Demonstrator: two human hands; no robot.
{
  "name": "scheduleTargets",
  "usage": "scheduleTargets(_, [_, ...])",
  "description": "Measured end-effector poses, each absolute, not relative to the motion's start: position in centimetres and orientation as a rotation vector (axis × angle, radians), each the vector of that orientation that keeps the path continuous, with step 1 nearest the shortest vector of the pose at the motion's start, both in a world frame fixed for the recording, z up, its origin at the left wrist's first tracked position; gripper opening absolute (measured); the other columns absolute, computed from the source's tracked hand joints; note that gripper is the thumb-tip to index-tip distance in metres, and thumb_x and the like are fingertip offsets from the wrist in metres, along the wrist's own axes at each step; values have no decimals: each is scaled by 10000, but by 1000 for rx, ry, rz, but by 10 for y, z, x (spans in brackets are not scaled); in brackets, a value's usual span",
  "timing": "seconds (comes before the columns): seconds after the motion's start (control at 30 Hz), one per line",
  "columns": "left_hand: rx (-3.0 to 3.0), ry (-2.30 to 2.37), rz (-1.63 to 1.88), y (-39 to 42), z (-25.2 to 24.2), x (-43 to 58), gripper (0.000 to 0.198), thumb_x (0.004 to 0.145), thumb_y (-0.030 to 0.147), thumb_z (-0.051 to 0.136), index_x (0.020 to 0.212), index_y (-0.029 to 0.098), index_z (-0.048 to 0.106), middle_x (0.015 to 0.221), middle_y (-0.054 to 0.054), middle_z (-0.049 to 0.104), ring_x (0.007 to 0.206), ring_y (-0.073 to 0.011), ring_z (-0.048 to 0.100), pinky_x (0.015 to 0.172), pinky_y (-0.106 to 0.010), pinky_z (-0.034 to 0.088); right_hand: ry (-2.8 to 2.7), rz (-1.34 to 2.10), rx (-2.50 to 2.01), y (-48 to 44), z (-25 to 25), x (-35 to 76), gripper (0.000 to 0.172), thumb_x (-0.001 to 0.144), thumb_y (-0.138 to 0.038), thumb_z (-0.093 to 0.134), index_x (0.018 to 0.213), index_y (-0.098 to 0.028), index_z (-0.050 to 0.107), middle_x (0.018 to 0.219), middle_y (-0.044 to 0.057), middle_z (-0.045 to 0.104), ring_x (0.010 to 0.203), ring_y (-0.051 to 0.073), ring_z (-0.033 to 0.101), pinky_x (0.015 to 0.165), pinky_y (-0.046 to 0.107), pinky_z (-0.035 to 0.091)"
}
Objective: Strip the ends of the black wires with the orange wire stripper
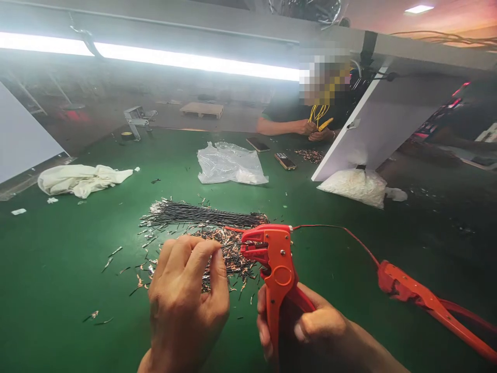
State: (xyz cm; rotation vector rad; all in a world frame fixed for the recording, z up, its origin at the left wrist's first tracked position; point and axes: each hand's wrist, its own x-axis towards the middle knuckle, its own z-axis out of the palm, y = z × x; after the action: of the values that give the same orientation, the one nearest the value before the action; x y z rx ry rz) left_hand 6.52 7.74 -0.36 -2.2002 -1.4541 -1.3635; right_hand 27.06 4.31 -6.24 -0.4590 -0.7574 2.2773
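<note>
My right hand [310,329] is closed round the handles of an orange wire stripper [276,259], held upright with its jaws facing left. My left hand [186,300] is pinched shut just left of the jaws, and a thin black wire [248,244] runs from its fingertips into them. Behind both hands a bundle of black wires [202,215] lies on the green table [58,269]. In front of that bundle sits a heap of cut wire scraps [229,254]. A red wire [334,228] trails from the stripper's head to the right.
A second orange tool [427,300] lies at right. A white cloth [77,178] is at left, a clear plastic bag [229,166] mid-table and a white filled bag [355,186] by a slanted white panel [373,124]. Across the table another person's hands [314,132] hold yellow wires, near two phones [285,161].
</note>
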Motion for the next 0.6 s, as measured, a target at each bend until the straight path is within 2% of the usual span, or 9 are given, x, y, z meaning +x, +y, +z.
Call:
scheduleTargets(0.2, [-2239,-1409,-1367,78,0,65,93,849,66,573,842,159,568,772,-28,548,725,-151,466,671,-300,395,-835,2248,-448,41,-61,273,376,743,-247,660,1085,-92,638,891,130,649,795,200,595,691,313,482])
scheduleTargets(0.47, [-2301,-1478,-1284,76,-1,65,48,889,144,572,888,160,617,779,-30,571,737,-163,460,683,-311,383,-664,2204,-477,28,-68,263,274,782,-292,673,947,-75,644,730,86,637,608,135,594,570,230,458])
scheduleTargets(0.6, [-2323,-1512,-1256,76,-5,65,65,903,152,570,901,173,632,763,-23,560,732,-168,446,671,-313,374,-679,2194,-466,31,-67,263,282,791,-315,680,922,-69,641,708,73,618,577,121,588,546,218,464])
